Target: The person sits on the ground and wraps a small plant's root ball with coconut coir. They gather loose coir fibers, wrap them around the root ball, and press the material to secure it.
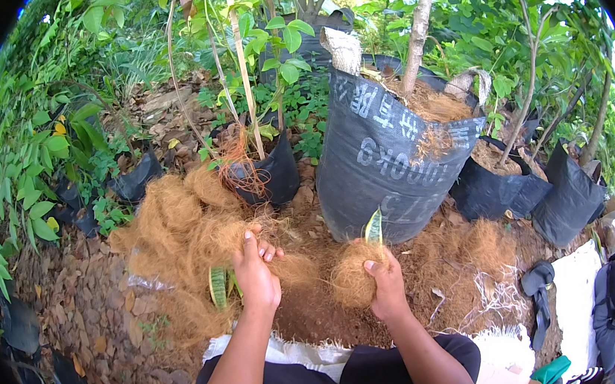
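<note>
My right hand [388, 283] grips a rounded ball of brown coconut fibre [354, 277]. A short, yellow-edged snake plant leaf [373, 228] sticks up out of the top of that ball. At the near edge of a large loose heap of coconut fibre [187, 221], my left hand [257, 273] has its fingers closed on a tuft of the same fibre [293, 270], which trails toward the ball. Beside my left wrist, another snake plant leaf [218, 287] stands among loose strands, its base hidden.
Beyond my hands stand a large black woven sack [389, 166] holding a tree and a smaller black grow bag [269, 173] with tangled orange string [243, 170]. A white woven sack [296, 356] lies by my legs. Someone's dark-clothed leg [610, 295] shows at right.
</note>
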Motion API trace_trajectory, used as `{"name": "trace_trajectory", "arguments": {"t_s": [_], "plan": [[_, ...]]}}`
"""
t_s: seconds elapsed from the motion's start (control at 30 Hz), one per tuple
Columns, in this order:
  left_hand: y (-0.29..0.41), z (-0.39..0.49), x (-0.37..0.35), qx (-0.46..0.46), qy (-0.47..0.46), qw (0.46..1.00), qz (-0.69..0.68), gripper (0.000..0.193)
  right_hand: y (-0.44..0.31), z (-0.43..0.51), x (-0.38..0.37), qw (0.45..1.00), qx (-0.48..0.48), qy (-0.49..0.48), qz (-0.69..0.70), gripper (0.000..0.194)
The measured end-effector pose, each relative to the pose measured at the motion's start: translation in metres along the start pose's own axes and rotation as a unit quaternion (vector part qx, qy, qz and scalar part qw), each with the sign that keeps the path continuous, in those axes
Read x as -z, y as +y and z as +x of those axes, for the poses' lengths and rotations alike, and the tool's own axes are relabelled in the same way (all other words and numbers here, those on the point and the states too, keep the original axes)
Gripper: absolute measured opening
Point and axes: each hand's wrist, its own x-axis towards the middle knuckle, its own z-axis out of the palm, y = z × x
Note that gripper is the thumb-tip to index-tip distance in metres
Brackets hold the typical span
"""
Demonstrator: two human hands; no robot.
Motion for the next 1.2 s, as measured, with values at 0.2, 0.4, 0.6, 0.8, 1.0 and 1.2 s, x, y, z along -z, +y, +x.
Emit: {"name": "trace_trajectory", "arguments": {"t_s": [0.2, 0.4, 0.6, 0.8, 1.0, 1.2], "plan": [[-0.005, -0.035, -0.012, 0.029, -0.132, 0.986, -0.095, 0.026, 0.028, -0.009, -0.015, 0.991, -0.012, -0.011, -0.132, 0.037], [-0.023, -0.059, -0.006, 0.009, -0.332, 0.941, 0.068, 0.061, 0.035, -0.005, -0.02, 0.995, -0.053, 0.017, -0.087, 0.036], [-0.025, -0.061, -0.009, -0.068, -0.468, 0.834, 0.283, 0.086, 0.039, -0.008, -0.017, 0.997, -0.071, -0.001, 0.015, 0.036], [-0.017, -0.065, -0.015, -0.298, -0.48, 0.644, 0.515, 0.095, 0.039, -0.006, -0.007, 0.996, -0.067, -0.042, 0.043, 0.035], [-0.001, -0.064, -0.012, -0.314, -0.401, 0.549, 0.663, 0.115, 0.045, 0.0, -0.004, 0.993, -0.05, -0.059, 0.09, 0.034], [0.03, -0.069, -0.007, -0.232, -0.45, 0.54, 0.672, 0.103, 0.045, 0.012, 0.006, 0.987, -0.085, -0.013, 0.137, 0.035]]}}
